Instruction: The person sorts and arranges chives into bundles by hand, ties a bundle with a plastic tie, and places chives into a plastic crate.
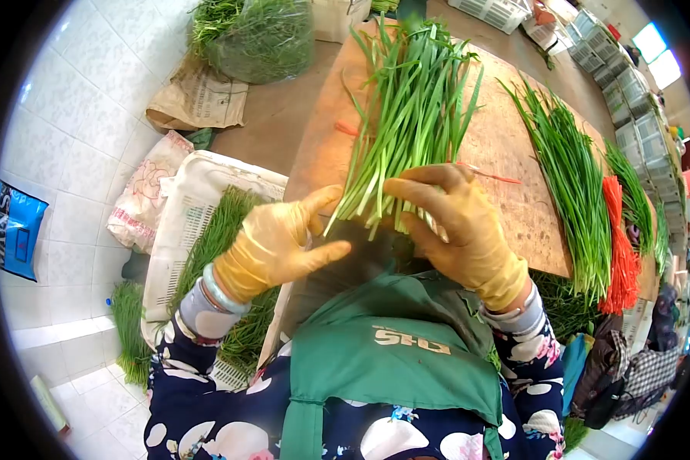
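- Green stalks (418, 100), one loose sheaf: lying on the worktop (521, 222), left portion; pale cut ends at the near edge, leaves running toward the far edge.
- Handling, as judged: pale ends best squared with light taps from both sides, stray stalks drawn in parallel; pressure kept soft and spread, as tender stalks would likely bruise or snap under a hard pinch.
- Left hand (272, 249), gloved: open, thumb well apart from the fingers, fingertips just beside the sheaf's outer left stalks; nothing held.
- Right hand (468, 234), gloved: half open, fingers bent across the pale ends from the right, palm turned inward; whether it grips any stalk, cannot tell.
- Forearms: reaching in from either side of the green apron (399, 345), wrists angled toward each other.
- Red ties (619, 253): near the worktop's right edge, beside another bunch (571, 192).
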A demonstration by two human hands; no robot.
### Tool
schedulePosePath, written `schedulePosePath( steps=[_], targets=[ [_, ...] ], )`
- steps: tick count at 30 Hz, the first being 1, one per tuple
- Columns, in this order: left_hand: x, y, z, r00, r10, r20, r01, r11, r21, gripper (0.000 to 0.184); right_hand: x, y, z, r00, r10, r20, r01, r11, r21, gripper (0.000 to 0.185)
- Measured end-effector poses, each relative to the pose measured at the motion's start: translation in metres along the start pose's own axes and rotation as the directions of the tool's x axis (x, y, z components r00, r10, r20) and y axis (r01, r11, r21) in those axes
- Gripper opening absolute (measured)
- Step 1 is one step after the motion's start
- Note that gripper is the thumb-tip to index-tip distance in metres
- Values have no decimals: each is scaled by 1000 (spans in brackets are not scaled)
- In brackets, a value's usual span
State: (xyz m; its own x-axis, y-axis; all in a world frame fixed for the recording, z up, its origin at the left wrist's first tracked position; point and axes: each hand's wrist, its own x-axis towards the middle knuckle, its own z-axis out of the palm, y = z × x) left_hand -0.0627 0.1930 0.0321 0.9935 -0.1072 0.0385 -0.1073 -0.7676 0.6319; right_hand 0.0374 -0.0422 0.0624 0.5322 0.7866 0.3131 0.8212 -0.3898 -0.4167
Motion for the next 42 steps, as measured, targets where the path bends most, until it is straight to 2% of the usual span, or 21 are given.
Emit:
schedulePosePath(
  steps=[3, 4, 6, 8, 10, 11, 14, 15, 20, 23, 26, 27, 30, 32, 33, 34, 36, 37, 38, 40, 42],
  targets=[
    [-8, -16, 27, 990, -125, -58, 86, 891, -445, 47, 13, -5, 16, 997, -77, 30, 77, 997, -22, 43],
    [-7, -22, 32, 990, -127, -66, 85, 892, -444, 47, 16, -6, 19, 996, -85, 30, 86, 996, -22, 43],
    [-4, -28, 39, 964, -25, -266, -82, 920, -383, 37, 19, -7, 23, 990, -141, 6, 141, 987, -80, 48],
    [-2, -19, 36, 951, -79, -298, -60, 900, -432, 29, 15, -1, 32, 992, -130, -5, 128, 985, -118, 47],
    [2, -12, 29, 911, -36, -410, -83, 959, -269, 26, 11, 5, 41, 992, -124, -15, 120, 980, -156, 46],
    [13, -9, 33, 899, 70, -433, -133, 984, -118, 20, 6, 9, 42, 991, -130, 1, 129, 979, -160, 43],
    [26, 7, 43, 905, 153, -396, -193, 979, -63, 17, -4, 13, 41, 990, -142, -5, 140, 980, -139, 40],
    [30, 15, 44, 924, 123, -363, -135, 991, -8, 15, -7, 14, 41, 989, -144, -17, 141, 984, -113, 40],
    [36, 18, 37, 929, 189, -318, -168, 981, 93, 17, -5, 18, 42, 990, -132, -57, 131, 991, -13, 42],
    [28, 19, 36, 950, 100, -295, -90, 995, 48, 16, -6, 19, 37, 992, -124, 11, 122, 988, 92, 43],
    [28, 18, 38, 958, 157, -241, -162, 987, 0, 17, -3, 14, 25, 994, -106, -24, 109, 979, 172, 38],
    [29, 17, 38, 956, 186, -226, -185, 982, 29, 11, -1, 16, 24, 995, -91, -41, 96, 982, 163, 38],
    [30, 27, 17, 970, 214, -119, -192, 966, 172, 17, 12, 17, 33, 964, -211, -160, 223, 973, 60, 23],
    [41, 13, 11, 932, 293, -214, -285, 956, 68, 15, 14, 27, 47, 974, -224, -44, 224, 975, -3, 26],
    [51, 1, 12, 946, 206, -249, -252, 953, -168, 14, 10, 31, 48, 979, -194, -65, 193, 981, -21, 26],
    [61, 2, 7, 964, 115, -239, -158, 973, -166, 14, 7, 32, 52, 974, -208, -86, 204, 977, -57, 24],
    [86, -4, 12, 957, 142, -254, -145, 989, 8, 20, 3, 29, 54, 966, -229, -117, 219, 971, -92, 23],
    [96, -2, 21, 979, 28, -204, -66, 982, -178, 30, 2, 28, 53, 973, -207, -105, 198, 976, -96, 24],
    [105, 0, 31, 985, 29, -167, -79, 952, -296, 35, 1, 27, 52, 978, -187, -93, 178, 979, -98, 24],
    [117, -4, 48, 952, 104, -288, -181, 949, -258, 37, -2, 32, 54, 975, -192, -112, 181, 978, -99, 25],
    [121, 3, 54, 950, 110, -294, -214, 911, -352, 36, -5, 35, 57, 975, -189, -114, 184, 982, -48, 27]
  ],
)
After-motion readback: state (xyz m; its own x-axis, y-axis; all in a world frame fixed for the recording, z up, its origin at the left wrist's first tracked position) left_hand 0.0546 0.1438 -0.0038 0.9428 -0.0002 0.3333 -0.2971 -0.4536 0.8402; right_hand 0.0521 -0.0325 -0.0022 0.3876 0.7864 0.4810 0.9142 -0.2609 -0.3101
